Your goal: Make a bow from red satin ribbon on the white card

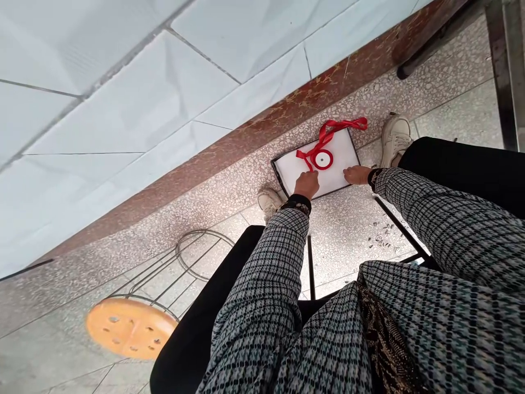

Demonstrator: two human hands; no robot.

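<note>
A white flat box (pixel 328 169) lies on the floor (pixel 348 235) between the person's shoes, its long axis running left to right, with the left hand (pixel 307 184) curled closed just below a red ribbon spool (pixel 322 159) and the right hand (pixel 357 174) flat on the box's near edge.

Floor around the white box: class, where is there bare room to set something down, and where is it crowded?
Bare floor lies between the white box and orange stool, along the wall. It is crowded at the box: left hand, right hand, ribbon spool, shoes.
</note>
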